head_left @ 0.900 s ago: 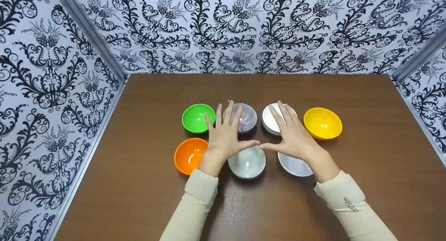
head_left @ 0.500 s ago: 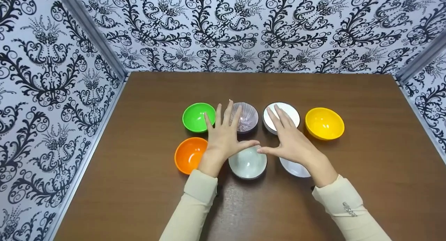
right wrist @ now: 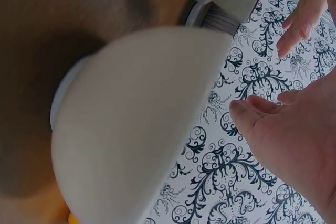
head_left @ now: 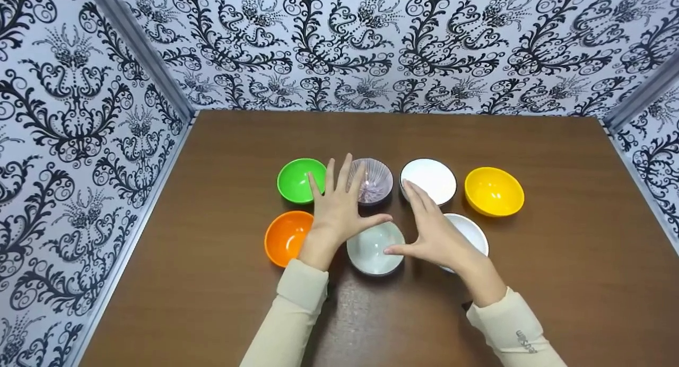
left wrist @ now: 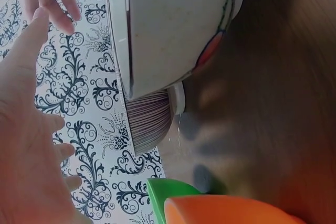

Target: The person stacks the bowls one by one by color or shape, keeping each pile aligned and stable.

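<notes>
My left hand (head_left: 336, 214) is held above the bowls with its fingers spread and its thumb pointing right. It overlaps the green bowl (head_left: 298, 182), the striped purple bowl (head_left: 377, 180) and the orange bowl (head_left: 284, 239) in the head view. My right hand (head_left: 436, 231) hovers over the right side, fingers together and thumb stretched out to the left. Its thumb tip overlaps the pale green bowl (head_left: 374, 253), and its fingertips the white bowl (head_left: 432, 178) behind. A second white bowl (head_left: 473, 234) is partly hidden beneath this hand. Neither hand holds anything.
At the right end of the back row stands a yellow bowl (head_left: 494, 192). All the bowls stand upright on a brown wooden table (head_left: 212, 303). Walls with a black-and-white floral pattern (head_left: 345, 49) enclose the table's back and sides.
My right hand has moved down and slightly left in the head view, its fingers drawing together and uncovering more of the white bowls. The left hand has barely shifted. The bowls stand as before.
</notes>
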A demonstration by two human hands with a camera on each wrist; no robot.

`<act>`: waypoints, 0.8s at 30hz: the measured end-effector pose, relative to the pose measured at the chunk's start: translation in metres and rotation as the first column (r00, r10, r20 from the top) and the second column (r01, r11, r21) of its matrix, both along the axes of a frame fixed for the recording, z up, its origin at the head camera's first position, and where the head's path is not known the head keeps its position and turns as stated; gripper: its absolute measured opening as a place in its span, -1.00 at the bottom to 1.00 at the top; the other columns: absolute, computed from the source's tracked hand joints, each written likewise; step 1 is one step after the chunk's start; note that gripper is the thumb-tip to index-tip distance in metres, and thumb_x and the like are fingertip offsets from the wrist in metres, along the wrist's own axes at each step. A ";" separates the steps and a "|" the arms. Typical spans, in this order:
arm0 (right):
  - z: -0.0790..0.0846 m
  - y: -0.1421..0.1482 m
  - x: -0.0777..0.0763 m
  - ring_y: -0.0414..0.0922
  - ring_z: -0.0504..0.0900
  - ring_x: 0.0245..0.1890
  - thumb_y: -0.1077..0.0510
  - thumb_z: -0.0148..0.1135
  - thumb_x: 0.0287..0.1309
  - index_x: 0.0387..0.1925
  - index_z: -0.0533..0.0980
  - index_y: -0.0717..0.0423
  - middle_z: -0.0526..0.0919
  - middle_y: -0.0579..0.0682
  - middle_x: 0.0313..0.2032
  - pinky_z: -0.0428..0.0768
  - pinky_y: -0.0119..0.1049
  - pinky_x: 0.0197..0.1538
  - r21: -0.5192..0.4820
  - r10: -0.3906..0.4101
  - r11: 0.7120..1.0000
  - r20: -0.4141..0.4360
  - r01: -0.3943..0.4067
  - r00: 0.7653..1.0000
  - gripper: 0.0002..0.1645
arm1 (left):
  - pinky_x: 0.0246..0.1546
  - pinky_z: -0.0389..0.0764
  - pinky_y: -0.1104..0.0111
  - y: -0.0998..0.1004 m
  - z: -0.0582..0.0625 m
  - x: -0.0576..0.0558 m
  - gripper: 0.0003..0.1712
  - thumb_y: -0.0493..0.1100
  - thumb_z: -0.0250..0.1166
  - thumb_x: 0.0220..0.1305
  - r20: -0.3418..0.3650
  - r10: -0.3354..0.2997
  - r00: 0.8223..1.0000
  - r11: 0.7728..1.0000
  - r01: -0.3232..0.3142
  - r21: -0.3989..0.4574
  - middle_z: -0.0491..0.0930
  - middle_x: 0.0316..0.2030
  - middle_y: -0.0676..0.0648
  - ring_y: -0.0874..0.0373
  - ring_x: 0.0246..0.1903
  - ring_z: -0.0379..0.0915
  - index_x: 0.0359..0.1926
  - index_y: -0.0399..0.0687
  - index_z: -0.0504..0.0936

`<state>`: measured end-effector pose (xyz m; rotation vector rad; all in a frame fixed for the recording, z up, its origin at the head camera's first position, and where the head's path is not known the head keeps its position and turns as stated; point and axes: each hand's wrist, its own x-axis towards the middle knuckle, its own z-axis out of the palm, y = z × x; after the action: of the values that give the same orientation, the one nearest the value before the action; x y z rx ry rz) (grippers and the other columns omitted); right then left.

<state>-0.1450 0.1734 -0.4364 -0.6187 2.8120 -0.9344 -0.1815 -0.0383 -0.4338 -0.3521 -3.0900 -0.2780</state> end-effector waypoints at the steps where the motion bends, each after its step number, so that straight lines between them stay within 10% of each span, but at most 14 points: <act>1: 0.000 -0.001 0.001 0.15 -0.03 0.57 -0.36 0.56 -0.21 0.60 -0.22 0.01 -0.13 0.10 0.59 0.17 0.20 0.51 -0.003 0.002 1.000 0.003 -0.002 1.000 0.58 | 0.44 -0.30 -0.40 0.000 0.000 0.000 0.35 0.74 0.09 -0.06 0.000 0.001 1.000 1.000 -0.001 -0.004 -0.29 0.62 -0.04 -0.19 0.59 -0.37 0.60 0.21 -0.12; 24: -0.015 -0.016 0.028 0.09 0.17 0.52 -0.31 0.57 -0.18 0.55 0.02 0.15 0.10 0.11 0.54 0.24 0.11 0.51 -0.096 0.051 0.994 0.036 -0.047 0.998 0.43 | 0.44 -0.32 -0.40 -0.005 -0.001 0.006 0.37 0.76 0.06 -0.08 -0.013 0.013 1.000 1.000 -0.013 0.021 -0.32 0.62 -0.02 -0.20 0.59 -0.39 0.60 0.18 -0.10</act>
<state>-0.1167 0.1574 -0.4510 -0.6702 2.7191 -1.0642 -0.1754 -0.0431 -0.4350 -0.3319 -3.0730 -0.3056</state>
